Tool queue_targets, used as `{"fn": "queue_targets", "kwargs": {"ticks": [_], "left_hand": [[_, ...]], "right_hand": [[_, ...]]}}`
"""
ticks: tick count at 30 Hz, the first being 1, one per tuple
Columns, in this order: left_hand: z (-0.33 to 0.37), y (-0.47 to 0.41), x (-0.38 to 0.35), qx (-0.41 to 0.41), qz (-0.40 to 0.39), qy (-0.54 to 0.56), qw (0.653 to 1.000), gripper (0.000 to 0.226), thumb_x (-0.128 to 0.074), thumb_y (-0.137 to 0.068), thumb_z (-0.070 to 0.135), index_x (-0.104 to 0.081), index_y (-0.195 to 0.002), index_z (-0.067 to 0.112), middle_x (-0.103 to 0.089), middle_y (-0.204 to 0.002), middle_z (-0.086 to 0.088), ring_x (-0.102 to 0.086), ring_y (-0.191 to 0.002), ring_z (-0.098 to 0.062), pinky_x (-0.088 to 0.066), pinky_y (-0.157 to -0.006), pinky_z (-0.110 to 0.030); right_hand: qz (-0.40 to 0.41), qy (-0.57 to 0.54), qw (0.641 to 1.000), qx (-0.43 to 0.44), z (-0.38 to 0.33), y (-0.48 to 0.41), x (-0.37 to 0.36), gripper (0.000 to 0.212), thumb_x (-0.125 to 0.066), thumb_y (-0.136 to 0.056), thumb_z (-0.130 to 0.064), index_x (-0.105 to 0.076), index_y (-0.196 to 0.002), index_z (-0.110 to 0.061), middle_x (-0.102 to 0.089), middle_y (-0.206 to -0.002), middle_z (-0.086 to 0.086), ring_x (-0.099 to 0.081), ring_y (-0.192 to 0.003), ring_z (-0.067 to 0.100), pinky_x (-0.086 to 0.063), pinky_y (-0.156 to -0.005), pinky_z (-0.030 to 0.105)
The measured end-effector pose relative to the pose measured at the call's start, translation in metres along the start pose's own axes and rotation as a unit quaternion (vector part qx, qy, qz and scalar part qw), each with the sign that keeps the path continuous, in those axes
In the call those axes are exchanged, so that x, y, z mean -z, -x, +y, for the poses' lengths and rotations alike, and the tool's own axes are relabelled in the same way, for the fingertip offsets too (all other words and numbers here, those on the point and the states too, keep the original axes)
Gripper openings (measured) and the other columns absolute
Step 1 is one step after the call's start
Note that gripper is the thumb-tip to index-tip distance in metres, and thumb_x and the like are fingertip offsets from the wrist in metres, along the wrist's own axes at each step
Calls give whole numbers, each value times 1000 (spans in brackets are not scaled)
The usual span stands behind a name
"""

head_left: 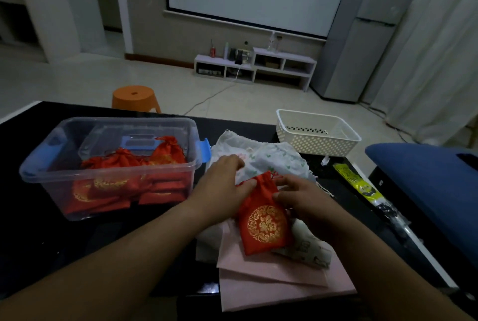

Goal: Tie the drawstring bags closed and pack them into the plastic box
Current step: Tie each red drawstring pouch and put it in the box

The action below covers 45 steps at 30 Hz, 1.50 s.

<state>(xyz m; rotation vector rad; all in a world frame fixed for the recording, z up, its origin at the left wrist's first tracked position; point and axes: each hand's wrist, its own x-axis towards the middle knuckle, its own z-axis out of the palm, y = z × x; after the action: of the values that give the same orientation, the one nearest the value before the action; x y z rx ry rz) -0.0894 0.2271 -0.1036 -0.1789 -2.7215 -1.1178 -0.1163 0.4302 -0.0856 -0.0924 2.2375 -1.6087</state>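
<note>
Seemingly sits well along, with many packed bags (129, 165) in the plastic box (103, 175), one red bag (263, 225) pinched at its neck by fingers (247, 184) of left hand (222, 187) and right hand (304, 197), paler bags (274, 157) waiting on the surface (38, 230).

Red bag (263, 217) beside part-filled box (108, 165)
</note>
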Motion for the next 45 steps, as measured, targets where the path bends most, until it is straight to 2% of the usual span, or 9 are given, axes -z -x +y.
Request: {"fn": "queue_targets", "kwargs": {"ticks": [3, 6, 10, 13, 18, 26, 32, 40, 45], "left_hand": [[1, -8, -4, 90, -114, 129, 981, 49, -62, -99, 50, -56, -138, 21, -61, -133, 4, -62, -118, -17, -55, -98, -39], [4, -13, -14, 65, -128, 95, 985, 28, -59, -104, 40, -69, -103, 14, -71, -99, -5, -67, -88, -18, -58, -81, -39], [4, -17, -24, 26, -123, 72, 989, 28, -61, -104, 34, -64, -87, 11, -63, -80, 0, -55, -70, -13, -46, -65, -33], [6, -18, -26, 8, -135, 67, 988, 27, -61, -104, 33, -65, -91, 9, -66, -85, -6, -57, -72, -14, -49, -68, -36], [5, -19, -27, 2, -142, 51, 989, 27, -61, -104, 35, -65, -92, 11, -68, -89, -7, -60, -75, -16, -52, -71, -38], [0, -18, -23, 38, -145, 70, 986, 31, -62, -102, 43, -67, -90, 14, -71, -90, -8, -68, -77, -19, -56, -65, -35], [-22, -18, -12, 95, -188, 99, 972, 14, -63, -103, 31, -75, -101, 24, -77, -99, -2, -75, -94, -24, -61, -88, -44], [-22, -14, -5, 109, -156, 22, 981, 42, -57, -104, 45, -71, -86, 9, -60, -66, 3, -54, -61, -14, -46, -59, -29], [-21, -15, -4, 147, -136, 105, 974, 47, -52, -106, 47, -63, -79, 11, -54, -61, -2, -52, -57, -18, -48, -60, -34]], "right_hand": [[-25, -58, 998, 2, 6, 4, 7, 32, -57, -95, 4, -69, -118, -14, -68, -99, 15, -67, -81, 24, -53, -65, 30], [-31, -98, 995, -8, 13, 7, 10, 28, -63, -95, -2, -69, -120, -14, -66, -105, 19, -63, -93, 33, -49, -79, 41], [16, -68, 997, 30, 13, 8, 13, 23, -72, -95, -18, -67, -117, -15, -71, -96, 7, -71, -76, 14, -55, -64, 29], [43, -43, 996, 61, 12, 4, 17, 16, -68, -98, -18, -69, -105, -3, -69, -80, 0, -66, -66, 7, -52, -60, 25], [77, -90, 992, 44, 14, 0, 24, 11, -63, -99, -15, -67, -89, -11, -72, -80, 7, -68, -72, 18, -50, -67, 34], [121, -128, 984, 14, 22, 0, 29, 26, -61, -103, -30, -77, -103, -9, -73, -92, 7, -64, -80, 18, -51, -73, 33], [134, -146, 980, -31, 25, -1, 30, 26, -60, -103, -31, -77, -102, -11, -68, -88, 4, -60, -73, 15, -46, -66, 30], [153, -141, 976, -68, 28, -5, 32, 27, -58, -104, -31, -73, -108, -8, -67, -83, 3, -57, -66, 13, -42, -59, 27], [168, -130, 974, -81, 31, -3, 35, 29, -59, -103, -30, -71, -110, -5, -67, -82, 4, -57, -65, 14, -41, -57, 28]]}}
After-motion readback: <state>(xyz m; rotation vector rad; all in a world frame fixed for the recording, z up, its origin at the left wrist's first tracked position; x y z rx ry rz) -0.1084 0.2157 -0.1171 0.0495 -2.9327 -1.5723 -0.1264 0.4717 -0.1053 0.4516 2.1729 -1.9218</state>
